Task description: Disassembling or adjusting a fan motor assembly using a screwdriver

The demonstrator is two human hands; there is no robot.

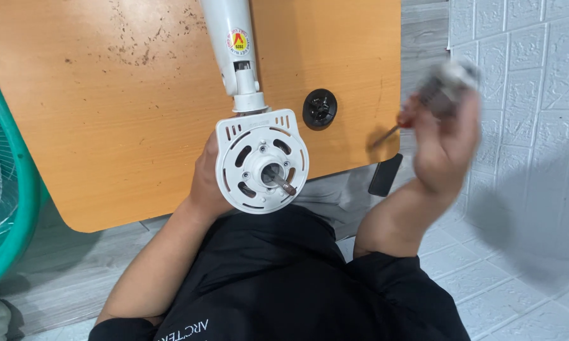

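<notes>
My left hand [203, 180] grips behind the white fan motor housing [262, 161], steadying it over the tabletop [107, 95] edge, shaft facing me. My right hand [445, 136], blurred, closes around a screwdriver [392, 131]; I'd bring its tip in squarely, housing braced firm.

Bare orange tabletop [107, 95] lay open left of the white motor housing [262, 161]. The white stand tube [234, 44] blocked the top centre. A black knob [320, 108] sat just right of the housing, narrowing that gap. The green fan guard [3, 189] closed the far left, and the white brick-pattern wall [524, 38] closed the right.
</notes>
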